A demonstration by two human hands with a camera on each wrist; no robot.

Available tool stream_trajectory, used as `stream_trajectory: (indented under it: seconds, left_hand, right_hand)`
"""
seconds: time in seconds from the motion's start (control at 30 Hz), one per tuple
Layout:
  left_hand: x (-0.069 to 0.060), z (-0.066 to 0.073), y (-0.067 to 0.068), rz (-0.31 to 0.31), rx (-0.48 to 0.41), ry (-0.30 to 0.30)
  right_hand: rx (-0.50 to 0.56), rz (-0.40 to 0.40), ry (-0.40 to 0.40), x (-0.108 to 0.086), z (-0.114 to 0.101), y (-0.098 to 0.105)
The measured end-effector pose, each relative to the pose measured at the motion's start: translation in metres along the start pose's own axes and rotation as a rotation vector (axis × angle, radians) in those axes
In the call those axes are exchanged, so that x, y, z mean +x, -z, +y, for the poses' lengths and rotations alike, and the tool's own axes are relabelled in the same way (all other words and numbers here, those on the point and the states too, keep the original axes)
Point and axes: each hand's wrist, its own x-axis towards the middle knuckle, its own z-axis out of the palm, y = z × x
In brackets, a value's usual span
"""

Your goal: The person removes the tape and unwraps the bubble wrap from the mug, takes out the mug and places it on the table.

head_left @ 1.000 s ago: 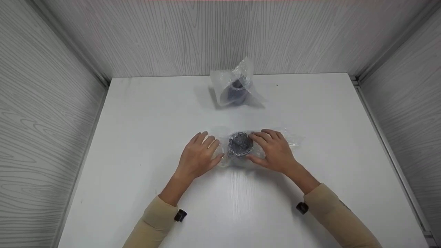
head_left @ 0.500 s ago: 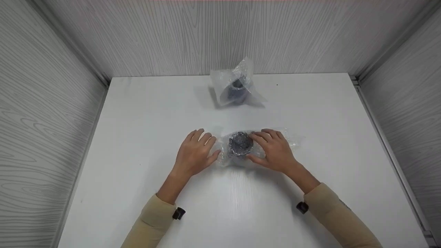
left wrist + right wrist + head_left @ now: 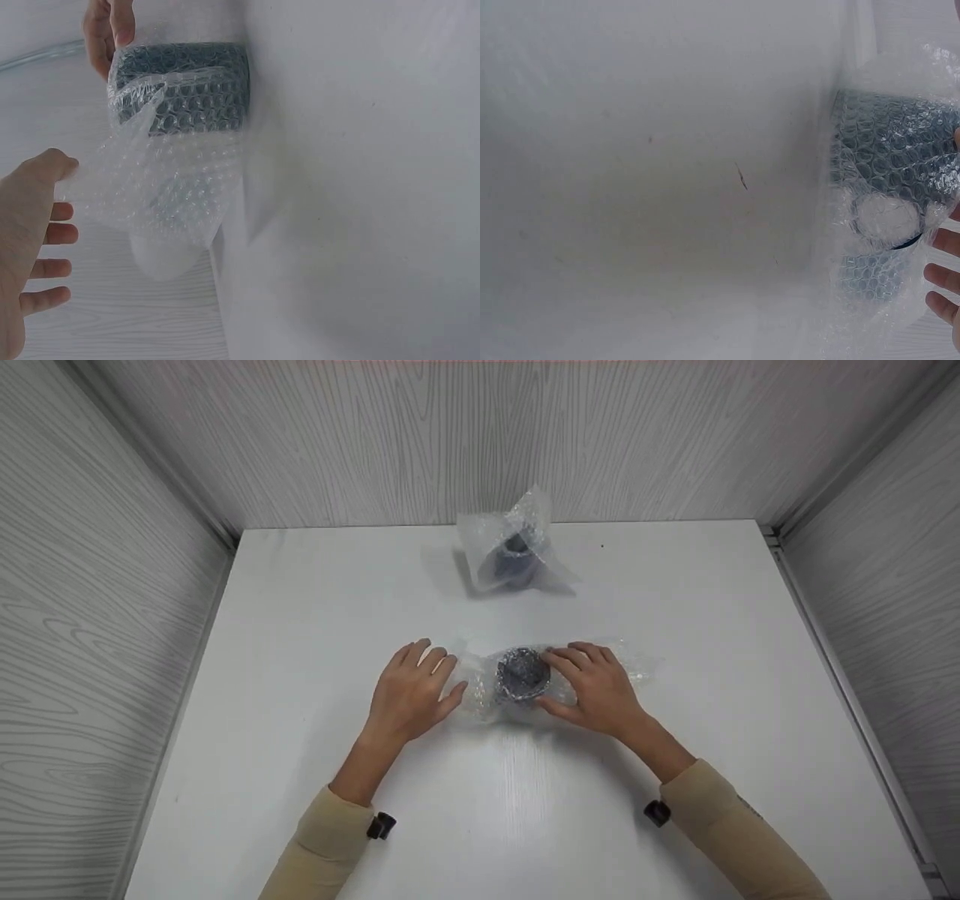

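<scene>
A dark cylinder (image 3: 523, 673) wrapped in clear bubble wrap (image 3: 478, 690) stands upright on the table. My right hand (image 3: 600, 690) holds its right side, thumb in front and fingers behind. In the right wrist view, fingertips (image 3: 945, 277) show at the edge beside the wrapped cylinder (image 3: 892, 142). My left hand (image 3: 409, 690) is at the wrap's loose left end, with thumb and fingers apart. In the left wrist view, the loose flap (image 3: 150, 187) reaches close to the thumb of my left hand (image 3: 26, 232); whether they touch is unclear.
Farther back on the white table (image 3: 337, 607) stands a bluish round object (image 3: 514, 564) inside a loose bubble-wrap bag (image 3: 484, 536). Grey wood-grain panels (image 3: 375, 442) rise behind the table and along both sides.
My left hand has moved left, away from the cylinder, and more of the wrap's left end shows. My right hand and the cylinder have stayed in place.
</scene>
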Motion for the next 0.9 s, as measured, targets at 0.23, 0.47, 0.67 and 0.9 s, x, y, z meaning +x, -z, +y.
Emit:
stream_trajectory:
  seconds: [0.23, 0.47, 0.67, 0.9]
  left_hand:
    - [-0.006, -0.003, 0.001, -0.022, -0.003, 0.018]
    - [-0.012, -0.008, 0.002, -0.039, 0.005, 0.033]
    - [-0.014, -0.013, 0.003, -0.033, -0.013, 0.062]
    - [-0.018, -0.016, 0.003, -0.037, 0.006, 0.065]
  right_hand:
    - [-0.014, 0.0, 0.002, -0.001, 0.0, -0.002]
    - [-0.023, 0.014, 0.013, -0.002, 0.0, -0.003]
    - [-0.031, 0.019, 0.016, -0.002, 0.001, -0.002]
    - [-0.018, 0.011, 0.005, -0.001, 0.0, -0.001]
